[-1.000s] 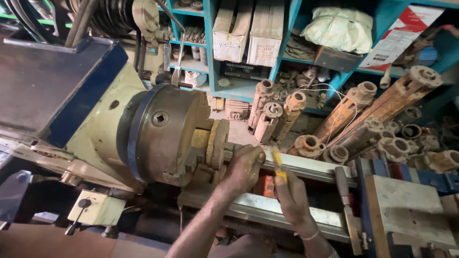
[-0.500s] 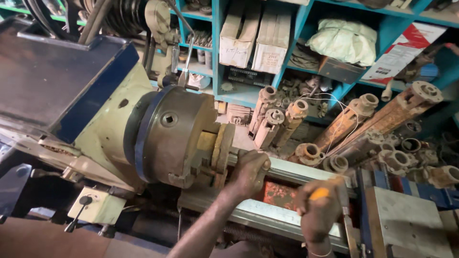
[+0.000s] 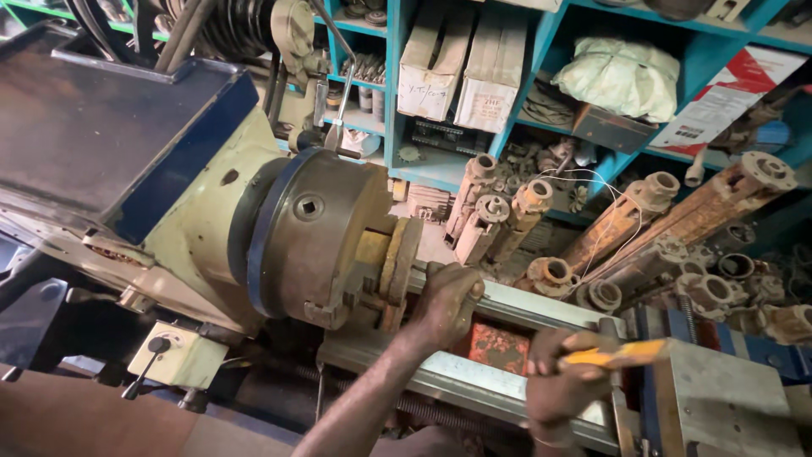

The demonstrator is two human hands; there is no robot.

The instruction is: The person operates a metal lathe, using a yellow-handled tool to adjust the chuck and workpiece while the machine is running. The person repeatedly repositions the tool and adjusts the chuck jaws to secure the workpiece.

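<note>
Lathe chuck [image 3: 326, 241] centre-left of frame, yellowish part [image 3: 391, 262] clamped in it. Left hand [image 3: 448, 300] closed on part's end, just right of chuck. Right hand [image 3: 562, 381] grips yellow-handled tool [image 3: 613, 354] (lower right). Judgement: steady part squarely, keep fingers off chuck.

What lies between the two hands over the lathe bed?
In the head view, between the left hand and right hand shows a red-painted patch of the lathe bed; nothing else.
</note>
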